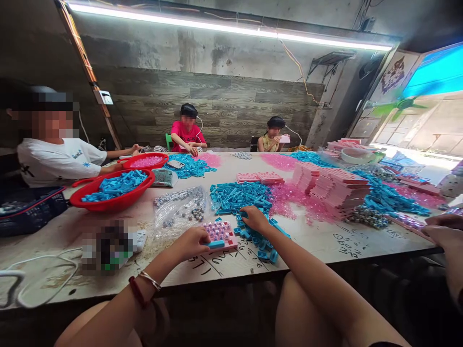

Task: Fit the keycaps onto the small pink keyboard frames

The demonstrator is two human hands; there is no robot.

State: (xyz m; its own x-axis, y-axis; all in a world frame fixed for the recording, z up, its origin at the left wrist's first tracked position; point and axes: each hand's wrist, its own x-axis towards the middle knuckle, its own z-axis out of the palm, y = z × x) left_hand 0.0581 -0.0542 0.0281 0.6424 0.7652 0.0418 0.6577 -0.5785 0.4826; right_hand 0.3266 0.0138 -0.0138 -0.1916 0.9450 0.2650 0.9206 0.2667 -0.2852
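Note:
My left hand is closed on the left edge of a pink board, which lies on the table. Rows of small pale purple pieces fill most of the board's square slots. A long blue plastic piece sits along its near edge, by my left fingertips. To the right, my right hand reaches into loose blue plastic pieces, its fingers curled with the tips among them. Whether one is pinched there, I cannot make out. Behind it lies a bigger blue heap.
A clear bag of small parts lies left of the board. Red baskets stand further left. Stacked pink boards and pink bits are at right. Several people sit around the table; a co-worker's hands are at the right edge.

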